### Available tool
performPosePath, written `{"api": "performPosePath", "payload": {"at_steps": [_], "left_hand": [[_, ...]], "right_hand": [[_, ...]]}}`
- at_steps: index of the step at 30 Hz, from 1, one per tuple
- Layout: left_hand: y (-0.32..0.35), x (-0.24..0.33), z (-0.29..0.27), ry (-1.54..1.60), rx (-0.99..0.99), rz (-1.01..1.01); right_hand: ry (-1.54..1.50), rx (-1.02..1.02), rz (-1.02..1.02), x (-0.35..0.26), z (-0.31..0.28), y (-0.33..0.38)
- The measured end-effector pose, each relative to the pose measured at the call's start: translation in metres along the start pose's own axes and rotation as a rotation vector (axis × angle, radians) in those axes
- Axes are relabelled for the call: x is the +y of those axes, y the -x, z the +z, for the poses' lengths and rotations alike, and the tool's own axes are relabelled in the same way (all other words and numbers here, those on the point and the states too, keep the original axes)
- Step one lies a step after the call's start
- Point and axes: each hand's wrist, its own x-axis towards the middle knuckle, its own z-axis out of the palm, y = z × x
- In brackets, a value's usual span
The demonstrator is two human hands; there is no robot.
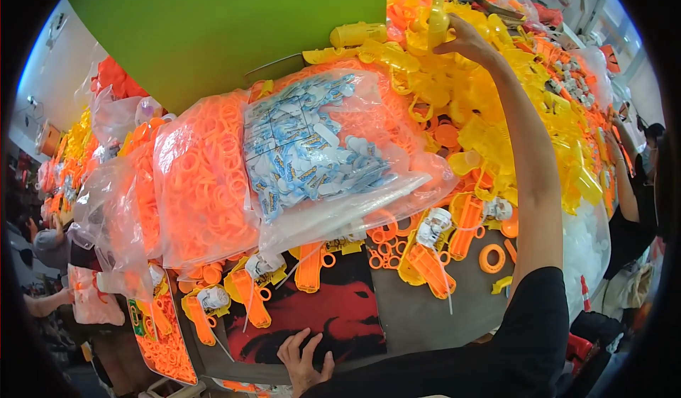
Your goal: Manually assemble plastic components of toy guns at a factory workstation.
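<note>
My right hand (464, 37) reaches to the far side of the heap, its grip clenched around a yellow plastic part (438, 11) held upright above the pile of yellow parts (489, 128); my fingers cover the part's lower end, so its full shape is hard to make out. My right forearm crosses the right of the view and hides the parts behind it, and my black sleeve (525, 327) covers the near right corner.

My left hand (305, 359) lies at the near edge of the tabletop (418, 320), grip released, fingers spread flat on a red and black printed sheet (333, 313); the wrist is cut off by the lower edge.

Centre: a clear bag of small white and blue pieces (312, 150) rests on top of a clear bag of orange rings (206, 192). The print on the small pieces is too small to tell. Near these bags lie orange toy pieces (425, 263) with white bundles tied to them, and a loose orange ring (491, 257).

Far left: a flat green panel (227, 29) blocks whatever stands behind it. More clear bags (113, 185) at the left are blurred and bent by the lens rim.

Far right: another person's arm (624, 178) shows at the rim, mostly hidden behind the heap.
</note>
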Motion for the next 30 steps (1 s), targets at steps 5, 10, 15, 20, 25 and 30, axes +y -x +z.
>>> {"api": "performPosePath", "payload": {"at_steps": [5, 10, 15, 20, 25, 30], "left_hand": [[0.010, 0.010, -0.006, 0.064, -0.017, 0.048], [0.014, 0.007, -0.002, 0.093, 0.031, 0.068], [0.007, -0.011, 0.006, 0.191, 0.217, 0.117], [0.001, 0.014, -0.017, 1.022, 0.458, -0.015], [0.027, 0.001, -0.043, 1.178, 0.074, -0.213], [0.041, -0.023, -0.027, 1.136, 0.317, -0.410]], "right_hand": [[-0.858, -0.114, 0.021, -0.066, -0.056, 0.087], [-1.196, -0.266, -0.109, -0.104, -0.042, 0.133], [-1.185, -0.555, 0.031, -0.124, 0.023, 0.197], [-1.549, -1.115, 0.336, -0.261, 0.123, 0.330], [-2.227, -1.332, 0.472, -0.314, 0.202, 0.388], [-1.628, -0.926, 0.812, -0.330, 0.178, 0.374]]}}
